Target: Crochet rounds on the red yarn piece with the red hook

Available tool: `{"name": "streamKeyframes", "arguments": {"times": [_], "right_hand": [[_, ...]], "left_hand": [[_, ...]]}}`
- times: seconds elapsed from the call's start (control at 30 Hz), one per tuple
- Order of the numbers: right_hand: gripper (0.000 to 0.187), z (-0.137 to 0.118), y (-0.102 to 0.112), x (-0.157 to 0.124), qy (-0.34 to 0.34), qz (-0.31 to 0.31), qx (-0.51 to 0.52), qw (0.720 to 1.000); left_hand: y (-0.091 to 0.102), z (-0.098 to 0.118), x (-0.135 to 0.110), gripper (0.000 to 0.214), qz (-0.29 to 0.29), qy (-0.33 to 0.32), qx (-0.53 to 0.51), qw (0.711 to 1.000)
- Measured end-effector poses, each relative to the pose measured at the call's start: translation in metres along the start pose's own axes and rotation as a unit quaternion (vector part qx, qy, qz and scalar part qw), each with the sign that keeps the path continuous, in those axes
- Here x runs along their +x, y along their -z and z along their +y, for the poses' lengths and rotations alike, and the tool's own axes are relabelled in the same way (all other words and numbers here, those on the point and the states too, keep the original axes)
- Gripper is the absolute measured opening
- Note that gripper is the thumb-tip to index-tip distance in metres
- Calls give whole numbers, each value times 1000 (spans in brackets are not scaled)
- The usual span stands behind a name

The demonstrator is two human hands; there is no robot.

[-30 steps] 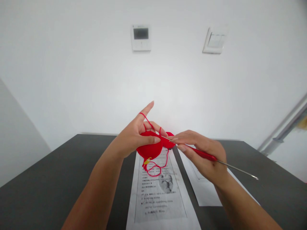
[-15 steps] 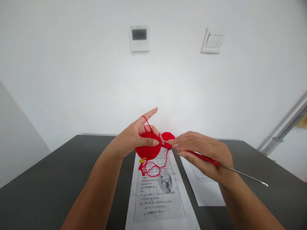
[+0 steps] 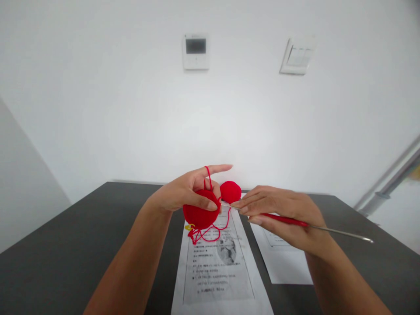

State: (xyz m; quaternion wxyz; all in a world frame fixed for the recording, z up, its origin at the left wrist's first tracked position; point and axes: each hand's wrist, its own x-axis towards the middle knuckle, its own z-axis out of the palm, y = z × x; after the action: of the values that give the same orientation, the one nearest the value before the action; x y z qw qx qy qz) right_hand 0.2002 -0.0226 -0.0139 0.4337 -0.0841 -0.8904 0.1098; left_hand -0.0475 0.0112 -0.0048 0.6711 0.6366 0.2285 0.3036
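Observation:
My left hand [image 3: 192,190] pinches a round red crochet piece [image 3: 201,214] between thumb and fingers. Red yarn [image 3: 210,179] loops over its outstretched index finger. My right hand [image 3: 285,210] grips a crochet hook [image 3: 288,219] with a red handle and metal ends. The hook's left tip meets the right edge of the piece, where the stitch is too small to make out. Below the piece hang loose yarn strands and a yellow stitch marker [image 3: 189,227]. Just behind, a red yarn ball [image 3: 231,191] rests at the back, its strand curling down under the piece.
A printed sheet [image 3: 219,280] lies on the dark table [image 3: 82,236] beneath my hands. Another paper [image 3: 288,269] is partly covered by my right forearm. On the white wall are a small panel with a screen [image 3: 196,51] and a switch [image 3: 298,56].
My left hand has tipped, its index finger dropping lower and pointing more to the right. The crochet piece sits slightly lower. My right hand and the hook have shifted a little right and down.

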Motion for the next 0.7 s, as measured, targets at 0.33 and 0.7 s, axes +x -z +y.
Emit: {"name": "streamKeyframes", "arguments": {"times": [0.33,0.7], "right_hand": [[21,10,0,-2,-21,9,154,988],[12,4,-27,9,-258,154,399,866]], "left_hand": [[-6,-4,0,77,-47,-42,-63,996],[-3,-1,-5,72,-46,-41,-11,998]]}}
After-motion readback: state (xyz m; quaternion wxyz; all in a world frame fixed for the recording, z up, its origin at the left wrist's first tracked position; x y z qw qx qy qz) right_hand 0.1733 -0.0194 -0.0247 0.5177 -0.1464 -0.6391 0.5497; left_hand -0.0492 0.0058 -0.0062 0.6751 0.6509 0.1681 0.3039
